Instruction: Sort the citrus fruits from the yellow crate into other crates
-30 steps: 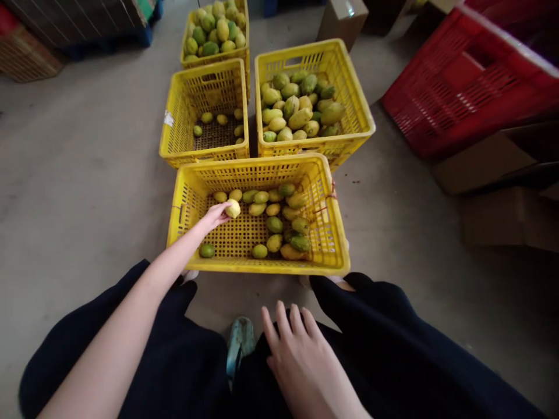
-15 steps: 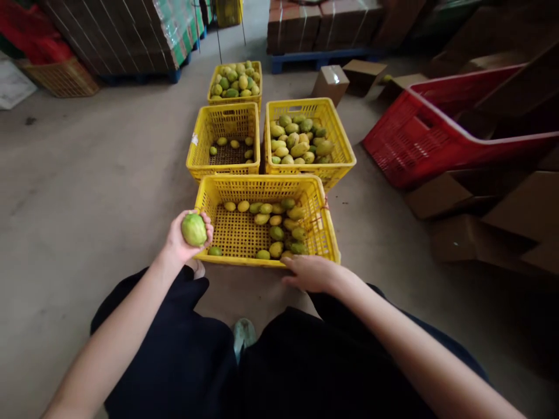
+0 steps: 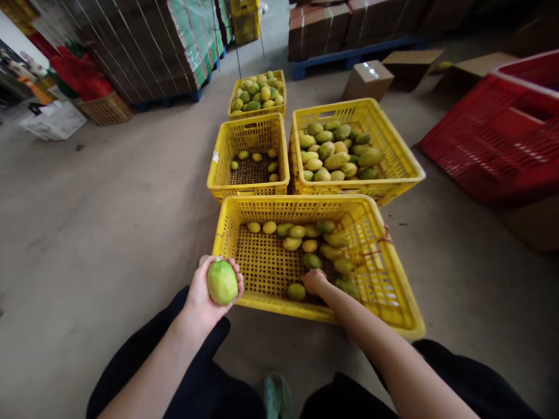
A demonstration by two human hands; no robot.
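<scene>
Green fruit (image 3: 222, 283) is being cradled in the upturned left hand (image 3: 204, 294), fingers curled round its 3 o'clock side, at the 8 o'clock corner of the front yellow crate (image 3: 273, 265). Inside that crate, the right hand (image 3: 315, 281) is being held low with fingers bent, a yellow-green fruit (image 3: 297, 291) being seen just beside it at 8 o'clock and a greener one (image 3: 312, 261) at 12 o'clock. Held fruit is being judged fairly light, firm, smooth enough to roll, prone to bruising; best hold is being put round its widest part, whole palm, no pinching. Right fingertips are being hidden by the hand itself, so whether anything is being gripped there cannot be told. Fruit at the crate's 4 o'clock is being partly covered by the right forearm (image 3: 371, 326). Red crate (image 3: 489, 134) at 2 o'clock is being cut off by the frame edge, contents not being shown.
</scene>
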